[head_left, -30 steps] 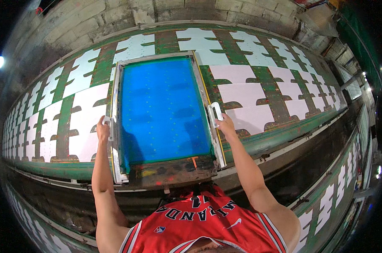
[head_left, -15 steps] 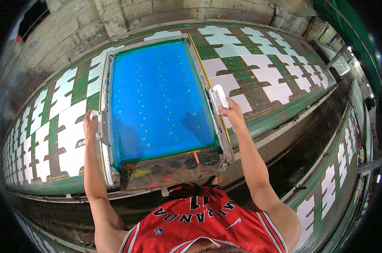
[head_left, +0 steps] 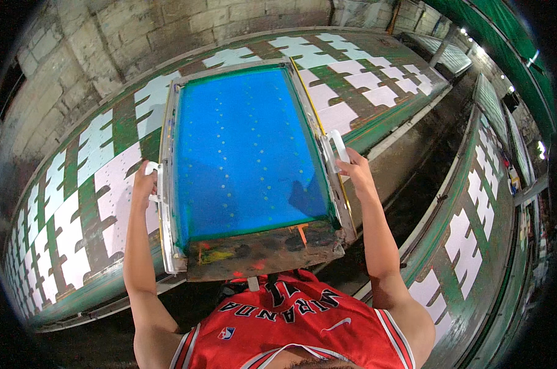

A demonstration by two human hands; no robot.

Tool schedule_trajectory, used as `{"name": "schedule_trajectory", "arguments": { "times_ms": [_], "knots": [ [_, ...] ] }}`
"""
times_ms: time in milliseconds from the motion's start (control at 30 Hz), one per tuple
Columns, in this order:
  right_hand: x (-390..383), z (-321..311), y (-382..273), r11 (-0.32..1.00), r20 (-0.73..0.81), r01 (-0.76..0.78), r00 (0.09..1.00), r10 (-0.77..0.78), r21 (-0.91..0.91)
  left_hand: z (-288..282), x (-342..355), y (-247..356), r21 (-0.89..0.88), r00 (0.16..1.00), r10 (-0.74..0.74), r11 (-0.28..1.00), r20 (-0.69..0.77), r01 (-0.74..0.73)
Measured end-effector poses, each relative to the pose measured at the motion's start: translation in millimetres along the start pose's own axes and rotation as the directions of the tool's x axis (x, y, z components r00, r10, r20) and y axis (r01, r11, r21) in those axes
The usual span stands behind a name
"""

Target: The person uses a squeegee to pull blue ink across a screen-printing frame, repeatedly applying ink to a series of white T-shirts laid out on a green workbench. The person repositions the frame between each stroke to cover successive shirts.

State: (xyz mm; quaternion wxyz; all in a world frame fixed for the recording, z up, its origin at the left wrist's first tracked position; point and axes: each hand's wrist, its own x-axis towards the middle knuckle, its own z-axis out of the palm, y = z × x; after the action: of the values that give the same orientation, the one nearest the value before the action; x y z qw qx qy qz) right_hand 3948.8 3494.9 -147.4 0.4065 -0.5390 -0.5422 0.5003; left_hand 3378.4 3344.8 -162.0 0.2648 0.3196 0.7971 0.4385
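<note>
The left hand [head_left: 144, 183] grips a white handle [head_left: 151, 166] on the left side of the blue screen [head_left: 248, 154]; beneath the screen runs a long green table [head_left: 103, 289] laid with pale pieces [head_left: 115, 197]; the right hand [head_left: 357, 174] grips a second white handle [head_left: 339, 146] on its right side.

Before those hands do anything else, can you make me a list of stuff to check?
1. Left hand on the left white handle: ok.
2. Right hand on the right white handle: ok.
3. Blue mesh stretched across its frame: ok.
4. Pale pieces beside the frame lying flat: ok, no folds visible.
5. Whole frame touching the table: cannot tell from above.
6. Anything lying under the mesh: cannot tell, the blue hides it.
</note>
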Motion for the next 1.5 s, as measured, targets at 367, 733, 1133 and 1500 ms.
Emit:
{"name": "schedule_trajectory", "arguments": {
  "times_ms": [367,733,1133,1500],
  "knots": [
    [20.3,-134.5,48.3,0.992,-0.166,-0.104,0.979,0.115,0.078,140.0,4.7,73.3,0.006,0.970,0.081,0.996,0.227,-0.085],
    [80.8,-152.7,51.1,0.982,-0.124,-0.187,0.974,0.188,0.021,200.6,53.7,82.4,-0.076,0.978,0.089,0.994,0.188,-0.076],
    [253.5,-88.7,25.7,0.992,0.049,-0.068,0.996,0.073,-0.106,190.8,79.1,54.8,-0.157,0.995,-0.072,0.986,-0.062,0.061],
    [350.1,-42.6,11.8,0.989,0.257,-0.007,0.965,0.045,-0.145,165.8,69.0,59.3,-0.272,0.960,-0.212,0.949,-0.182,0.158]
  ]
}}
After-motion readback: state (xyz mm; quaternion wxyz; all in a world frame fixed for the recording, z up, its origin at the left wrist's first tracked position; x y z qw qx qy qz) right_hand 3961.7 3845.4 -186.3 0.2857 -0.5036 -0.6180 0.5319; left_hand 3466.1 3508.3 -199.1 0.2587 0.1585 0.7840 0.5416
